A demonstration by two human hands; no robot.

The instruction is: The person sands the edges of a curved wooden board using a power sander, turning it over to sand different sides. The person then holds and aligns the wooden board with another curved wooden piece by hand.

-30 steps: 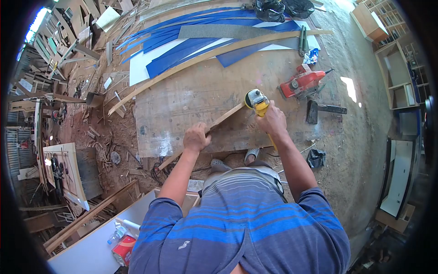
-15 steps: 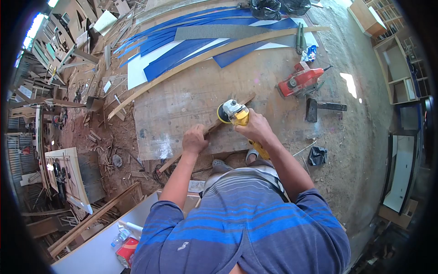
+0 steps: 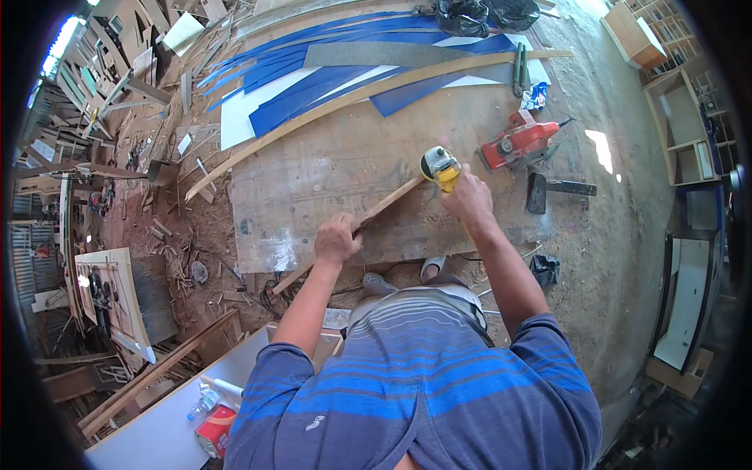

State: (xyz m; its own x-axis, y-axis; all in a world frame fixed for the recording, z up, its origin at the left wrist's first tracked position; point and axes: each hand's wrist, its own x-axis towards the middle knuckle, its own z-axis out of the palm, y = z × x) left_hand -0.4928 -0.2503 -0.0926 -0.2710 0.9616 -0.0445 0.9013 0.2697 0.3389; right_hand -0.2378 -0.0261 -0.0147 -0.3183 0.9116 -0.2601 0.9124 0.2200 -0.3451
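Observation:
My left hand [image 3: 338, 238] is closed around a narrow wooden strip [image 3: 388, 200], which slants across the near edge of the plywood worktable [image 3: 313, 176]. One end of the strip hangs off the table toward the floor. In my right hand [image 3: 470, 197] is a yellow angle grinder [image 3: 443, 169] with a silver head, my fingers wrapped round its body. The grinder's disc is at the far end of the strip; whether it touches the wood I cannot tell.
A red electric planer [image 3: 521, 142] and a hammer [image 3: 560, 186] lie on the right of the table. Blue and white sheet strips [image 3: 313, 90] and a long wooden batten [image 3: 313, 119] cover the back. A black plastic bag [image 3: 544, 269] is on the floor at right.
My right hand has moved the angle grinder right and away from me, along the strip to its far end. My left hand stays on the strip in nearly the same place.

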